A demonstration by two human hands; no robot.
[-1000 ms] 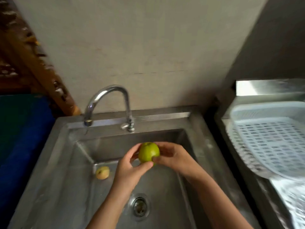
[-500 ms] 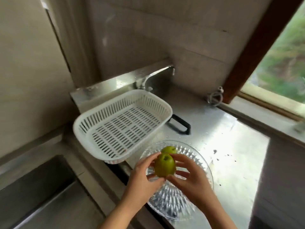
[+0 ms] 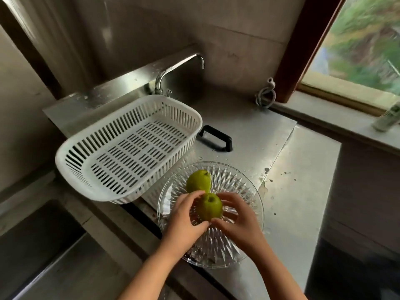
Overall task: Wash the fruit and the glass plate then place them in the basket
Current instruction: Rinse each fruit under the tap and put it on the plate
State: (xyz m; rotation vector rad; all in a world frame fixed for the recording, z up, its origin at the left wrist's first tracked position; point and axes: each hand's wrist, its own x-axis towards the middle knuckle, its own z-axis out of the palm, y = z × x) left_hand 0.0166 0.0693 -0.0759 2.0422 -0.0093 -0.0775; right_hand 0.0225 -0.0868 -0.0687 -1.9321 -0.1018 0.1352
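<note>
Both my hands hold a green fruit [image 3: 210, 207] just above the cut-glass plate [image 3: 242, 187]. My left hand [image 3: 186, 219] grips its left side and my right hand [image 3: 237, 219] curls round its right side. A second green fruit [image 3: 198, 180] lies in the plate just behind the held one. The white slotted basket [image 3: 129, 148] stands to the upper left of the plate on the steel counter, with nothing in it.
The steel sink [image 3: 43, 256] lies at the lower left. A tap [image 3: 173, 72] rises behind the basket. A black handle [image 3: 216, 138] sits on the counter behind the plate. A window with its sill [image 3: 346, 100] runs along the right.
My view swung from the sink to the right-hand counter. Both hands carried the green fruit from over the sink to just above the glass plate, then lowered it slightly.
</note>
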